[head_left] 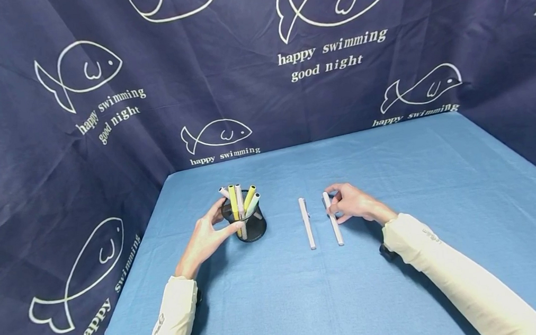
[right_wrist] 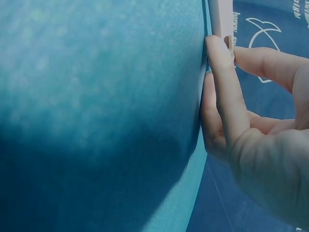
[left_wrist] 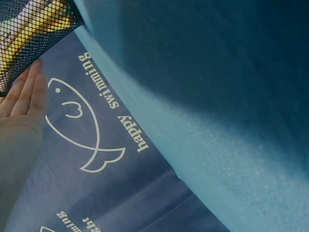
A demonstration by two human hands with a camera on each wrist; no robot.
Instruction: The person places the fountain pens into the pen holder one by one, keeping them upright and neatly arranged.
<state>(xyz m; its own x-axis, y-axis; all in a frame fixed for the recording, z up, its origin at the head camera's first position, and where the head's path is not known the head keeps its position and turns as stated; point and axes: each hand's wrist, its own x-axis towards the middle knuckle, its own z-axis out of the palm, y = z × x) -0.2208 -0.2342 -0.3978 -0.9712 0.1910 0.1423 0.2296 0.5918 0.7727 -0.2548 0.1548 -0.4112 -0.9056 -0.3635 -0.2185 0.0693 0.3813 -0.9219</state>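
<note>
A black mesh pen holder [head_left: 256, 230] stands on the left part of the blue table, with several yellow, white and mint-green pens [head_left: 233, 200] upright or leaning in it. My left hand [head_left: 205, 236] grips the holder, thumb at the near side and fingers behind. The left wrist view shows fingertips against the mesh [left_wrist: 29, 53]. My right hand [head_left: 353, 201] pinches a white pen [head_left: 336, 229] near its upper part; in the right wrist view thumb and finger meet at the pen's [right_wrist: 222, 19] clip. Left of it lies another white pen [head_left: 308, 230] with a clip, roughly parallel.
A blue cloth [head_left: 280, 305] covers the table. Dark blue curtains [head_left: 260, 83] printed with white fish and lettering hang along the back, left and right edges. Both forearms wear cream sleeves [head_left: 449, 268].
</note>
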